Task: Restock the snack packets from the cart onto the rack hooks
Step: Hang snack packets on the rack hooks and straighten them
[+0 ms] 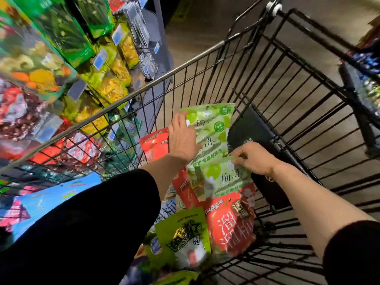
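Here we have both hands reaching down into the black wire cart [242, 83] that fills the middle of the frame. Our left hand [183, 138] lies flat with its fingers straight, pressing on the upper pale-green snack packet [213, 128] near the centre. Our right hand [255, 159], just right of centre, has its fingers curled and pinches the top edge of a second pale-green packet [224, 177], which lies just below the first and overlaps it. Under these sit red packets: one [154, 147] shows to the left of our left hand, and a larger one [230, 223] lies lower in the cart, beside a lime-green packet [185, 233] at lower centre. A black bag [253, 130] rests against the cart's right wall, touching the green packets. In the upper left of the frame the rack [144, 64] carries hanging rows of yellow-green snack packets [121, 68] with blue price tags [100, 58], just beyond the cart's rim.
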The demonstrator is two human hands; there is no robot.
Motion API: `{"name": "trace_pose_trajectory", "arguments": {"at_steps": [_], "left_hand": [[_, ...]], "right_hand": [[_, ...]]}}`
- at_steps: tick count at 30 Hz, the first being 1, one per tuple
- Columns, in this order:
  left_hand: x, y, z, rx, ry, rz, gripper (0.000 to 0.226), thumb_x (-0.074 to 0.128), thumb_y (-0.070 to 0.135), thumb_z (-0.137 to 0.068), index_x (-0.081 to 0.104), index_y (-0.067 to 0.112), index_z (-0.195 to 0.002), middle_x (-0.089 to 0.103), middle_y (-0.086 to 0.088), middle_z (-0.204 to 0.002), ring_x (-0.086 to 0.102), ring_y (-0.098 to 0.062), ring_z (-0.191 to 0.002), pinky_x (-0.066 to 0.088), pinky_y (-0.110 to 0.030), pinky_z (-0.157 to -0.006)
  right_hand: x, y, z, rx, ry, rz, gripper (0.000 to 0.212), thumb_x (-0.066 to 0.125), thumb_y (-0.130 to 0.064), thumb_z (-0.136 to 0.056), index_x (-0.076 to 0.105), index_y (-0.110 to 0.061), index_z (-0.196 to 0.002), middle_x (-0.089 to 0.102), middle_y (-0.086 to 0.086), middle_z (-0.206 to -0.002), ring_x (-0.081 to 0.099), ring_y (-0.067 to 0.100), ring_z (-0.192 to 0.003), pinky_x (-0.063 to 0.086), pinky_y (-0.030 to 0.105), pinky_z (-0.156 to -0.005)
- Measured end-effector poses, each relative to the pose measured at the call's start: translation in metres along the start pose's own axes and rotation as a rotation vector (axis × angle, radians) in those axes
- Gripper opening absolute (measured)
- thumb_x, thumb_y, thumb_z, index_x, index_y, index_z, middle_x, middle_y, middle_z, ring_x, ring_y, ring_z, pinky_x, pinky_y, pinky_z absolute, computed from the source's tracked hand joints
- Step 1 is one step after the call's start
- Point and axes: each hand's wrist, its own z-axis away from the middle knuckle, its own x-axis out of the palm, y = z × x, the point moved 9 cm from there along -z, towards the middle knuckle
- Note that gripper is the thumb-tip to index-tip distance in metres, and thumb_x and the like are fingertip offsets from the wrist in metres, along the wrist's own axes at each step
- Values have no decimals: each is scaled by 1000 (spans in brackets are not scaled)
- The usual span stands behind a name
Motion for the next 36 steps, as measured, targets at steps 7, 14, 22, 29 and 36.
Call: {"name": "trace_pose_trajectory", "arguments": {"at_steps": [7,14,22,29,36], "left_hand": [[4,-31,48,-225,-188,559,52,78,17,-77,55,8,-123,62,-3,-112,57,-22,-105,42,-30,-81],[-61,-97,114,-384,23,813,31,88,16,-62,75,13,-90,73,-5,-84,63,-15,-74,50,-31,-65],[-234,-190,244,-314,303,581,36,81,20,-74,50,22,-55,42,13,-50,38,-6,-50,27,-14,-46],[-386,-286,445,-495,643,451,14,79,20,-74,68,12,-79,61,-6,-70,61,-26,-78,30,-29,-61],[-500,-331,688,-773,1066,354,36,83,13,-69,72,-1,-101,70,-12,-93,60,-13,-86,39,-19,-73]], "right_hand": [[-32,-31,29,-23,177,249,10,59,-22,-91,69,-19,-90,71,1,-91,63,26,-89,51,39,-79],[-50,-110,64,-173,241,235,17,64,-30,-90,73,-23,-77,69,-2,-73,62,21,-77,33,38,-102],[-71,-287,131,-442,365,109,43,71,-24,-84,45,-24,-50,42,-4,-49,42,20,-57,29,32,-56],[-35,-491,215,-780,386,21,11,70,-16,-86,74,-6,-88,72,13,-79,57,12,-75,49,40,-69],[23,-697,356,-1245,428,-23,11,71,-13,-84,75,-2,-86,71,6,-79,56,6,-74,44,30,-69]]}}
